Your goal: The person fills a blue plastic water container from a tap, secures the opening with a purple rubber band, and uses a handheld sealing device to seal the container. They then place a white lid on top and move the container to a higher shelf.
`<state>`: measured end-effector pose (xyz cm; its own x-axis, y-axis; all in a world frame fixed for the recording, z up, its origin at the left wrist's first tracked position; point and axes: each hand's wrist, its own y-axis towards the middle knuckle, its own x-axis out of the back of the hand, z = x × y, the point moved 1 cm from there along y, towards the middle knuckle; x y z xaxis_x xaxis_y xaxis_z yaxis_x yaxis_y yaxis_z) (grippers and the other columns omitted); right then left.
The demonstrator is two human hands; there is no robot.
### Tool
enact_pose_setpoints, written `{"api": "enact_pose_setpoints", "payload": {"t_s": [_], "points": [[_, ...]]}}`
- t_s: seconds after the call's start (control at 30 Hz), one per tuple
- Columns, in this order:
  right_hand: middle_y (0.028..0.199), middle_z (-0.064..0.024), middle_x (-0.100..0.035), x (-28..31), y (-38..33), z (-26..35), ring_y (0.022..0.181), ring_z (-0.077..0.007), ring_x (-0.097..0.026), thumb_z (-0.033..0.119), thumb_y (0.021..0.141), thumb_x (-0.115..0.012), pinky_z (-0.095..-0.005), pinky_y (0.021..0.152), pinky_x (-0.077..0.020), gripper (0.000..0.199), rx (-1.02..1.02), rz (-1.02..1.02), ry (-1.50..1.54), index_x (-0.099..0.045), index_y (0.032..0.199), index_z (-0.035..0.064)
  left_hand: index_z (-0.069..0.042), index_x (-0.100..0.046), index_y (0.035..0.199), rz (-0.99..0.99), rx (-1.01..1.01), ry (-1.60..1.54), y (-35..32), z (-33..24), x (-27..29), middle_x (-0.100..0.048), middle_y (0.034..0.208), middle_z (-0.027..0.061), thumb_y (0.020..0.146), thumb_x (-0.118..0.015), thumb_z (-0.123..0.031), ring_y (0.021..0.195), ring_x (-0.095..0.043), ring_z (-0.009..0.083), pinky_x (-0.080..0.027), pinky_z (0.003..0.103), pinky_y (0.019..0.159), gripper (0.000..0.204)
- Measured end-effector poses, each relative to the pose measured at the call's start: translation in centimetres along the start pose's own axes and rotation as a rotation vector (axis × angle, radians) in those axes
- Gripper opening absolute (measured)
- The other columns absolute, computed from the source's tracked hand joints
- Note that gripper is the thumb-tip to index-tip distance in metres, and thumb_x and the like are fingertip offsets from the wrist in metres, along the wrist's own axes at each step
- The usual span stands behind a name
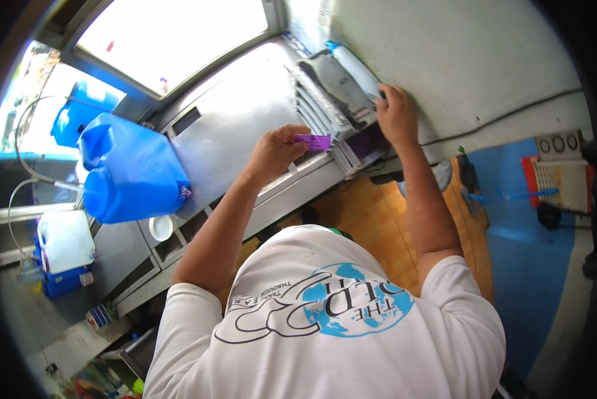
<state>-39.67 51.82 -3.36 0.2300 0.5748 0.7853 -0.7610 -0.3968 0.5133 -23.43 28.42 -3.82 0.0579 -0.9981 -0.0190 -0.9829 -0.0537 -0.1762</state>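
A small flat purple packet (318, 142) is pinched between the thumb and fingers of my left hand (280, 151), held over the front edge of the metal counter. Farther right, my right hand (398, 114) reaches to the wall with its fingers curled. Its fingertips are at the near end of a long pale cylinder (358, 72) with a blue far end. Something small and dark shows at those fingertips, too little to name. Beside the cylinder is a worn grey-and-white box-like unit (332, 86) with slats.
On the metal counter (235, 120) at left stand a large blue jug (135, 169) with a tube, a white jug (66, 241) and a round white lid (160, 228). A black cable (498, 123) runs along the wall. Tiled floor (352, 206) lies below.
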Motion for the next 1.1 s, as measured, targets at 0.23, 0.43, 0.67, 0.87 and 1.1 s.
{"api": "enact_pose_setpoints", "payload": {"t_s": [0.23, 0.43, 0.67, 0.87, 1.1], "points": [[0.113, -0.0211, -0.061, -3.8, 2.7, -0.5, 0.102, -0.0395, -0.061, 0.023, 0.082, -0.070, -0.0485, 0.089, -0.0492, 0.050, -0.081, 0.224, -0.263, -0.054, 0.126, 0.0040, 0.000, -0.066, 0.096, -0.218, -0.045, -0.160, -6.9, 2.8, 8.5, -0.065, 0.083, 0.0011, 0.088, -0.070, -0.011, 0.078, -0.059, 0.0085, -0.049, 0.025, 0.072, 0.014], [0.122, -0.0248, -0.059, -5.4, 3.1, -0.4, 0.110, -0.0421, -0.059, 0.028, 0.080, -0.071, -0.0493, 0.091, -0.0488, 0.063, -0.368, 0.382, -0.260, -0.048, 0.134, 0.0066, -0.005, -0.068, 0.098, -0.573, -0.344, -0.068, -21.7, 0.4, 19.5, -0.067, 0.090, 0.0018, 0.088, -0.072, -0.008, 0.083, -0.062, 0.0093, -0.051, 0.025, 0.075, 0.011], [0.108, -0.0198, -0.065, -7.4, 2.5, -4.0, 0.087, -0.0309, -0.066, 0.028, 0.076, -0.072, -0.0412, 0.079, -0.0529, 0.064, -0.549, 0.350, 0.165, -0.049, 0.127, -0.0047, 0.002, -0.066, 0.105, -1.294, -0.527, 0.181, -30.0, -7.5, 40.4, -0.069, 0.092, 0.0082, 0.092, -0.068, -0.017, 0.078, -0.065, 0.0123, -0.054, 0.025, 0.072, 0.023], [0.085, -0.0047, -0.059, -3.0, 3.5, 9.7, 0.063, -0.0101, -0.057, 0.026, 0.080, -0.070, -0.0239, 0.047, -0.0454, 0.041, -0.775, 0.316, 0.705, -0.057, 0.112, 0.0037, -0.003, -0.072, 0.096, -1.283, -0.204, 0.711, -21.9, -9.3, 54.9, -0.072, 0.084, 0.0090, 0.083, -0.074, -0.024, 0.077, -0.068, 0.0165, -0.053, 0.030, 0.070, 0.025], [0.085, -0.0026, -0.060, -2.1, 1.5, 16.9, 0.063, -0.0082, -0.056, 0.020, 0.081, -0.069, -0.0230, 0.051, -0.0465, 0.039, -0.682, 0.352, 0.721, -0.057, 0.114, 0.0035, -0.008, -0.075, 0.089, -1.075, 0.071, 1.038, -12.2, -10.3, 58.7, -0.072, 0.080, 0.0092, 0.078, -0.070, -0.028, 0.074, -0.070, 0.0178, -0.054, 0.031, 0.070, 0.024]]}}
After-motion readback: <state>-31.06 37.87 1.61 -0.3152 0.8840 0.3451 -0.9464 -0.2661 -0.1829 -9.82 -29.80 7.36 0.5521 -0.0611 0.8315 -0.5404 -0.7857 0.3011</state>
